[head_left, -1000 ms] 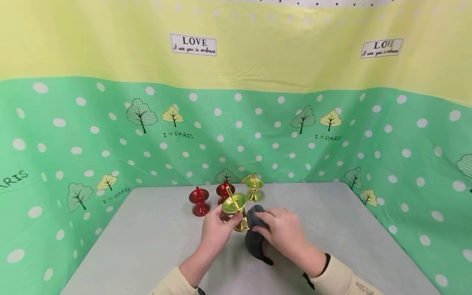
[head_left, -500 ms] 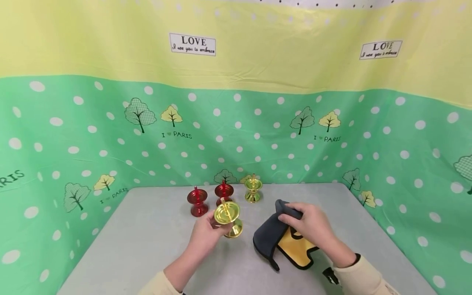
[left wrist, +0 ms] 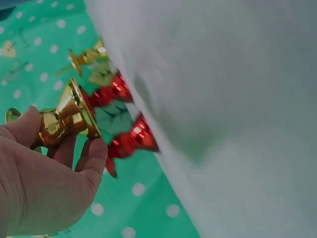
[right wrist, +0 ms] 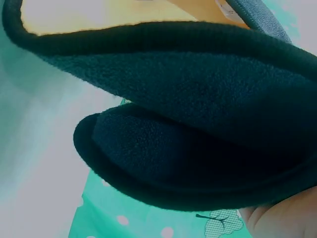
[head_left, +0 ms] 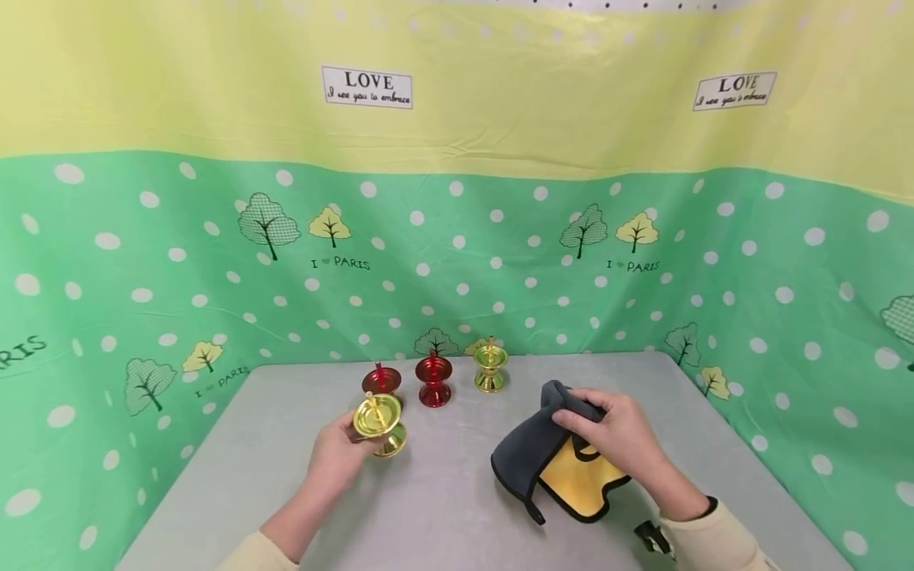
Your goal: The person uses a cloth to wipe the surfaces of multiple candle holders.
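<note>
My left hand (head_left: pixel 339 454) grips a gold candle holder (head_left: pixel 378 416), a stemmed piece with a dish top and an upright rod. It is held above the table, in front of a red candle holder (head_left: pixel 378 379) that it partly hides. In the left wrist view, thumb and fingers curl round the gold holder's stem (left wrist: pixel 54 124). My right hand (head_left: pixel 621 432) pinches a folded cloth (head_left: pixel 531 444), dark grey on one side and yellow on the other, with black edging. Close up in the right wrist view, the fuzzy dark cloth (right wrist: pixel 198 94) covers most of the hand.
A second red candle holder (head_left: pixel 434 381) and another gold one (head_left: pixel 490 366) stand upright along the back of the grey table (head_left: pixel 428 515). A green and yellow printed curtain (head_left: pixel 457 262) hangs behind and at both sides. A small black object (head_left: pixel 651 537) lies by the right sleeve.
My left hand has carried the gold candle holder leftward, away from the cloth. My right hand has drawn the cloth to the right, and its yellow side now shows.
</note>
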`<state>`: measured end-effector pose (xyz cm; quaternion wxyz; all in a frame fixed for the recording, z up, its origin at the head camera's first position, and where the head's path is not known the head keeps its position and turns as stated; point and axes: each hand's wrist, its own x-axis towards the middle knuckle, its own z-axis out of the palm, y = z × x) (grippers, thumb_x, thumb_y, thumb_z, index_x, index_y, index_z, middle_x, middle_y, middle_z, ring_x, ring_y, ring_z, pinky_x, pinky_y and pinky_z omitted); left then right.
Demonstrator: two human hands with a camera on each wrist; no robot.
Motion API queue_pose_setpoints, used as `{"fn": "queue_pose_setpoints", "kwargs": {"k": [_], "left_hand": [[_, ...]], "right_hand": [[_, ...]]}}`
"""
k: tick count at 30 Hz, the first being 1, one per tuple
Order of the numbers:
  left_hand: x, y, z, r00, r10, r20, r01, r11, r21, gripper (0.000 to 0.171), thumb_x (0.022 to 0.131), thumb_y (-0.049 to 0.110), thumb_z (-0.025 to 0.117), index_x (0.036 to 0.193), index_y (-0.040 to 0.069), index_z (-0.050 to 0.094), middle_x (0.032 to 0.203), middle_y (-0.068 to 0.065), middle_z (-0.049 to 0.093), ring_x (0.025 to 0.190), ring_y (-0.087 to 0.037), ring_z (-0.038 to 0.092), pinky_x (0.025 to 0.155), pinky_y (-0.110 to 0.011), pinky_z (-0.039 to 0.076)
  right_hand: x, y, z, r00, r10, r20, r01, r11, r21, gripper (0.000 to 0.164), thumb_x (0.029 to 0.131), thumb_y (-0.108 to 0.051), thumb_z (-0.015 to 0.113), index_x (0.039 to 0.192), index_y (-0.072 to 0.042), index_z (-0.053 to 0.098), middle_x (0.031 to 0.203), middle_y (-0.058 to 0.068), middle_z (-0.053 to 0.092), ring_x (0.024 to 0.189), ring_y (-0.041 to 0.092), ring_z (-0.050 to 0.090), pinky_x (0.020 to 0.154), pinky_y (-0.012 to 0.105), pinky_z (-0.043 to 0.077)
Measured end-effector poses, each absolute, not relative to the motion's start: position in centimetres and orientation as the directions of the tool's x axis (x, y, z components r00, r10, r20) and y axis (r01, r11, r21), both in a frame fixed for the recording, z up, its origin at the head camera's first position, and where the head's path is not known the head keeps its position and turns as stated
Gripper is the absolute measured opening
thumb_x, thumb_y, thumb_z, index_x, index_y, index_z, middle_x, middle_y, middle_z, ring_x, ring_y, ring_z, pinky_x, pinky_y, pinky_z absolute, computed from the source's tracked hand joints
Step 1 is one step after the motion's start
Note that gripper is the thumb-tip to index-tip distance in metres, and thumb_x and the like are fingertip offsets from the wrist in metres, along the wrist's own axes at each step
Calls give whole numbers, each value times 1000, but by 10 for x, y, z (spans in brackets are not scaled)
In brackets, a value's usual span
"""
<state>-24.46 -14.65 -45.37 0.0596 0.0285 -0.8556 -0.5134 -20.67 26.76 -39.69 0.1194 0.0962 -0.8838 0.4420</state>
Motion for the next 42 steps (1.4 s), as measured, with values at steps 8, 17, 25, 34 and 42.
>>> {"fn": "queue_pose_setpoints", "kwargs": {"k": [8,17,25,34,42], "left_hand": [[-273,-190,-460,-986,-158,53,-51,590,806,59,89,9,81,139,-13,59,139,-36,64,132,-54,60,112,-65,49],[-322,-221,-467,-981,-189,52,-83,639,765,57,92,11,78,138,-14,57,142,-39,60,132,-55,58,111,-65,48],[-346,-228,-473,-974,-226,-1,-142,608,781,56,95,18,77,134,-16,57,141,-41,59,130,-55,58,112,-64,49],[-350,-227,-480,-980,-201,-13,-146,667,731,57,99,24,73,137,-15,55,142,-40,59,130,-55,59,110,-64,50],[-354,-226,-481,-973,-222,-64,-198,657,727,59,99,23,74,140,-14,52,146,-38,56,133,-54,58,111,-63,50]], "right_hand": [[-206,271,-399,-958,-56,282,-260,586,-767,38,93,-39,84,121,-14,81,116,13,81,87,8,77,67,25,62],[-208,271,-400,-955,-57,290,-266,589,-763,40,92,-41,85,122,-15,81,118,14,81,86,9,78,66,25,63],[-208,269,-397,-958,-56,280,-259,585,-768,39,92,-39,85,122,-14,81,117,14,81,85,8,78,66,25,63],[-208,268,-397,-961,-73,267,-260,569,-780,38,93,-36,85,123,-12,80,121,16,79,90,9,78,68,25,63],[-212,267,-399,-952,-83,295,-283,601,-747,36,92,-36,85,120,-14,81,115,14,81,91,9,78,69,26,63]]}}
